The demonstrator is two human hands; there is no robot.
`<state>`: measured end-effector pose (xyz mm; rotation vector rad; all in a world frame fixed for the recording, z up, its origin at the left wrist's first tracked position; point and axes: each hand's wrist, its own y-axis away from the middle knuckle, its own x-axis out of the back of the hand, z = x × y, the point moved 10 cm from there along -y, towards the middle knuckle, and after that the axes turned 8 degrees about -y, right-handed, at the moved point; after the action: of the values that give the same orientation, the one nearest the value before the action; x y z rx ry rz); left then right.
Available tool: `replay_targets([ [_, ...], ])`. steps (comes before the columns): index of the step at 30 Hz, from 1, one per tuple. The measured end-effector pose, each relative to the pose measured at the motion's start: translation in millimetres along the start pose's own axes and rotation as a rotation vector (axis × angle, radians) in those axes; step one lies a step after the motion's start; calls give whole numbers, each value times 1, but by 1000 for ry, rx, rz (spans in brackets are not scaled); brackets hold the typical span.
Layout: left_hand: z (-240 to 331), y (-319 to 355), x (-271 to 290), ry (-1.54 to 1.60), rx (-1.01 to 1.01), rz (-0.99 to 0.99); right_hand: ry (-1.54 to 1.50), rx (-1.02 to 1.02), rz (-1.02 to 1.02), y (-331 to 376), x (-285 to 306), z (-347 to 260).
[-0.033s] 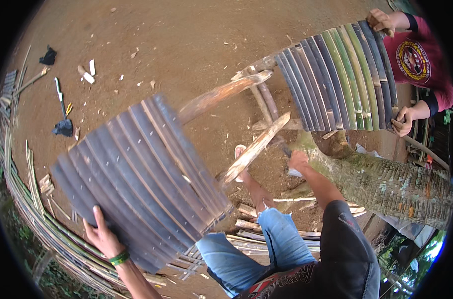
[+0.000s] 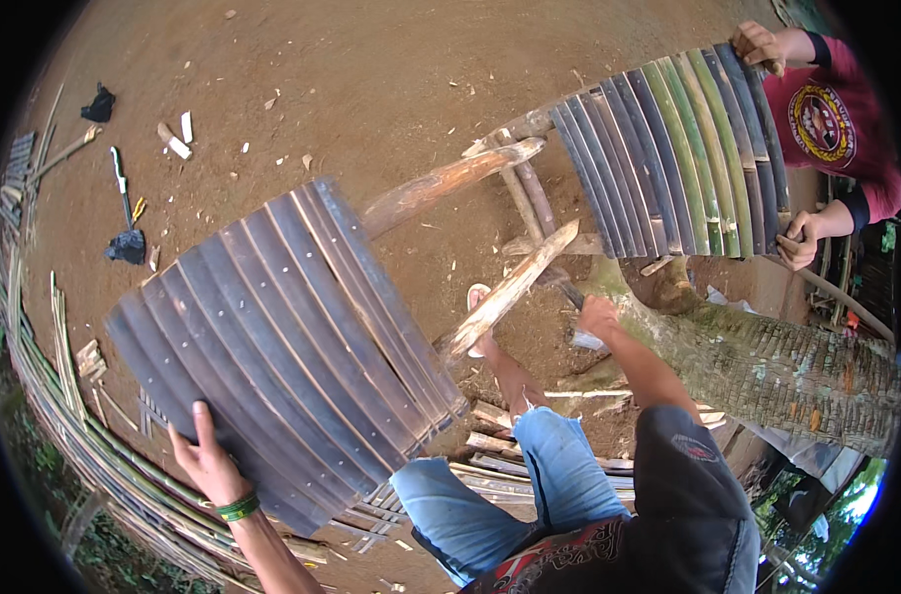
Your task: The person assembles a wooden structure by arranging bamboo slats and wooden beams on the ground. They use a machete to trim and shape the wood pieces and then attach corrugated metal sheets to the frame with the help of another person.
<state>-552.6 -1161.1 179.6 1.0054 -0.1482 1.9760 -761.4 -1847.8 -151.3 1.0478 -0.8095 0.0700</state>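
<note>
My left hand grips the near left edge of a panel of dark split-bamboo slats, thumb on top and the other fingers partly hidden beneath. The panel lies tilted at the left, its far right side close to two peeled wooden poles. Small pale spots dot its slats. My right hand is closed around the dark handle of a tool, low beside the nearer pole; I cannot make out the tool's head clearly. Another slat panel, dark with several green slats, is held at its far end by a co-worker's two hands.
A thick tree trunk lies at the right. The farther pole joins a wooden frame. Long bamboo strips are piled along the left. A saw-like tool and dark bags lie on the dirt. Bamboo pieces lie near my knees.
The panel under my left hand has shifted slightly upward in view and looks sharper. My right hand and its tool have barely moved; the co-worker's hands keep their hold.
</note>
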Motion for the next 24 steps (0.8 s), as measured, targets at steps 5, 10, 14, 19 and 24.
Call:
replay_targets([
  [5,-26,1,3,82,-129,-332,-205,4,-78,93,11,67],
  [10,-18,-2,6,188,-140,-558,-795,31,-54,137,96,35],
  [14,-33,-18,18,117,-204,-248,-1059,44,6,135,84,31],
  [19,-7,4,3,166,-33,-289,-1484,-143,-139,148,12,-2],
  [24,17,24,-4,253,-137,-352,-1511,-188,-187,198,-1,-10],
])
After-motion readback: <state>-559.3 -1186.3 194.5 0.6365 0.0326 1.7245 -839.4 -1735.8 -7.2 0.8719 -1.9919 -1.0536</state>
